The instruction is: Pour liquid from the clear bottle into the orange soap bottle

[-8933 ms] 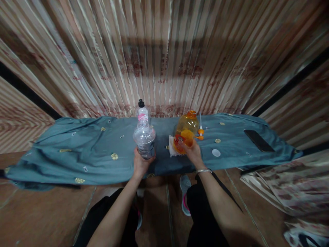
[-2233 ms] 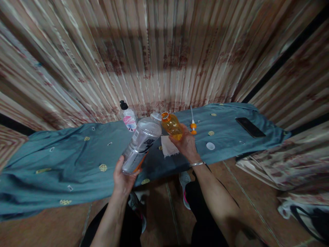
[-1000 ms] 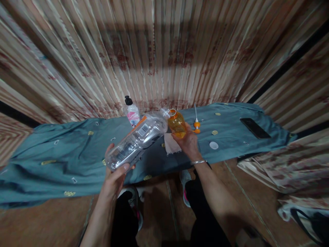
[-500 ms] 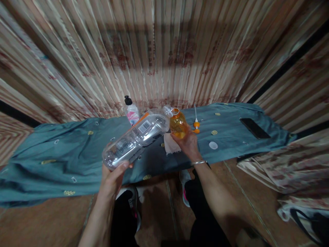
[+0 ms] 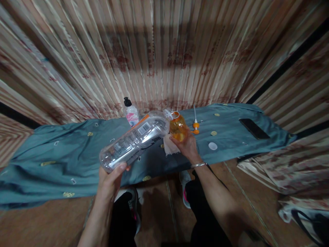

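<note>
Phone [image 5: 254,129] right of 1 pump [image 5: 195,126], on cloth [image 5: 84,147]

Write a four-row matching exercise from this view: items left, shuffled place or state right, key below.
Items
1. Phone
2. Large clear bottle
3. Pump
4. Orange bottle

Place or state
A. Gripped by the right hand, its mouth open
B. Orange and white, lying on the cloth
C. Dark, lying near the cloth's right end
D. Tilted, gripped near its base by the left hand

Pairs: 1-C, 2-D, 3-B, 4-A
</note>
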The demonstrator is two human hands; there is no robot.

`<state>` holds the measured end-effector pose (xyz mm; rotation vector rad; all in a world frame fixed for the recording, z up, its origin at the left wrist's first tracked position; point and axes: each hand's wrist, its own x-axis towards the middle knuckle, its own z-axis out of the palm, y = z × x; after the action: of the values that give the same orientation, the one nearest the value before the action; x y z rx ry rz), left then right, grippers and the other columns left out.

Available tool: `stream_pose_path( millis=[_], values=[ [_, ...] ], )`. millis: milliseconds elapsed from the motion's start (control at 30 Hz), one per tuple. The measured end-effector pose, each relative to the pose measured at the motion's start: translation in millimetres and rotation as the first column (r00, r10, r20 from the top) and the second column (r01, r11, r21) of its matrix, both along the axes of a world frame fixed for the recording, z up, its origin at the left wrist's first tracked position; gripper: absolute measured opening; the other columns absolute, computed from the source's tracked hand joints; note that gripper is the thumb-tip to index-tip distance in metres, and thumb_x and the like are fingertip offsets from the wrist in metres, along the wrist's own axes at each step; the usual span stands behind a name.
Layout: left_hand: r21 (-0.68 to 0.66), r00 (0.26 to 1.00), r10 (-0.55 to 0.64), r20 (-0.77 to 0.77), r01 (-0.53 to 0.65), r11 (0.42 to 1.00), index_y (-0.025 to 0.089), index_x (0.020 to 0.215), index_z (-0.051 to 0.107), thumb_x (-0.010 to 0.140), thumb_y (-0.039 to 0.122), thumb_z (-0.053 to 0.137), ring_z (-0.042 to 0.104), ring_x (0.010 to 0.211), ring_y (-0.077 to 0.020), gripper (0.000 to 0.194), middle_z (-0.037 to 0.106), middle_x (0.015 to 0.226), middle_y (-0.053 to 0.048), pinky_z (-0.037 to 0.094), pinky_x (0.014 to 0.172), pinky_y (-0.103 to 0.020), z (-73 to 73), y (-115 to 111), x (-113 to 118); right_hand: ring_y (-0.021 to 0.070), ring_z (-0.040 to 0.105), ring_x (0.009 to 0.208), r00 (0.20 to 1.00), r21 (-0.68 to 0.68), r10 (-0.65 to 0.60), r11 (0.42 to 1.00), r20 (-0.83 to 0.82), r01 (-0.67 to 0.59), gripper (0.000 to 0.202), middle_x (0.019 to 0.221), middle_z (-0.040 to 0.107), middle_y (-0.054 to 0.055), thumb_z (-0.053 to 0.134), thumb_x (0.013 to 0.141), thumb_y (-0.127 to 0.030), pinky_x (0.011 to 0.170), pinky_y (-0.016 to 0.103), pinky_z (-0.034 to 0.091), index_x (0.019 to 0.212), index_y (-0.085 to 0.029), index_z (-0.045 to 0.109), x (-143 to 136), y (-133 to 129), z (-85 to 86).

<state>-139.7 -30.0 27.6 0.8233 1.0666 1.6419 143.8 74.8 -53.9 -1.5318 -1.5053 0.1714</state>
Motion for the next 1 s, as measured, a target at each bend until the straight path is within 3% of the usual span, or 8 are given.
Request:
stream_pose_path(
  millis=[167, 333, 567, 767, 1000],
  values=[
    [-0.002, 0.999, -0.007, -0.032, 0.007, 1.0, 0.019, 0.108, 0.078, 0.054, 0.029, 0.101, 0.065, 0.071, -0.0171, 0.06, 0.079, 0.096, -0.007, 0.054, 0.053, -0.024, -4.7, 0, -6, 0.0353, 0.078, 0.117, 0.998, -0.007, 0.064, 0.998, -0.014, -0.064, 0.072, 0.131, 0.078, 0.019, 0.08, 0.08, -0.051, 0.099, 0.05, 0.065, 0.14, -0.017, 0.056, 3, -1, 2.1],
    [0.01, 0.999, 0.039, -0.037, -0.038, 0.999, 0.02, 0.106, 0.078, 0.049, 0.033, 0.103, 0.061, 0.063, -0.0149, 0.064, 0.076, 0.086, -0.004, 0.05, 0.049, -0.023, -0.9, 1, -2, 0.0376, 0.08, 0.108, 0.997, -0.074, 0.066, 0.995, -0.033, -0.068, 0.071, 0.125, 0.079, 0.018, 0.08, 0.077, -0.052, 0.091, 0.051, 0.066, 0.135, -0.019, 0.055, 6, -2, 6.3],
    [0.038, 0.998, 0.053, -0.046, -0.051, 0.998, 0.02, 0.097, 0.079, 0.048, 0.036, 0.102, 0.059, 0.061, -0.0139, 0.057, 0.075, 0.086, -0.005, 0.048, 0.045, -0.022, 6.7, 1, 3, 0.0404, 0.077, 0.122, 0.994, -0.058, 0.113, 0.992, 0.006, -0.113, 0.095, 0.14, 0.075, 0.022, 0.087, 0.073, -0.048, 0.098, 0.055, 0.065, 0.153, -0.015, 0.047, 12, -1, 5.0],
    [0.051, 0.998, 0.055, -0.01, -0.054, 0.997, 0.021, 0.106, 0.079, 0.05, 0.034, 0.103, 0.06, 0.066, -0.0146, 0.063, 0.076, 0.097, -0.006, 0.047, 0.046, -0.021, 3.9, -1, 0, 0.0382, 0.08, 0.115, 0.992, -0.012, 0.111, 0.994, 0.064, -0.111, 0.079, 0.128, 0.081, 0.019, 0.084, 0.08, -0.047, 0.096, 0.053, 0.066, 0.147, -0.016, 0.054, 12, 0, -2.2],
    [0.064, 0.999, 0.038, 0.014, -0.039, 0.997, 0.023, 0.113, 0.078, 0.051, 0.031, 0.104, 0.061, 0.067, -0.0143, 0.068, 0.077, 0.102, -0.007, 0.048, 0.047, -0.021, -2.9, 0, -8, 0.0392, 0.078, 0.119, 0.993, 0.011, 0.077, 0.997, 0.093, -0.078, 0.073, 0.13, 0.079, 0.022, 0.081, 0.083, -0.045, 0.1, 0.054, 0.065, 0.145, -0.016, 0.055, 8, 0, -1.1]
  ],
)
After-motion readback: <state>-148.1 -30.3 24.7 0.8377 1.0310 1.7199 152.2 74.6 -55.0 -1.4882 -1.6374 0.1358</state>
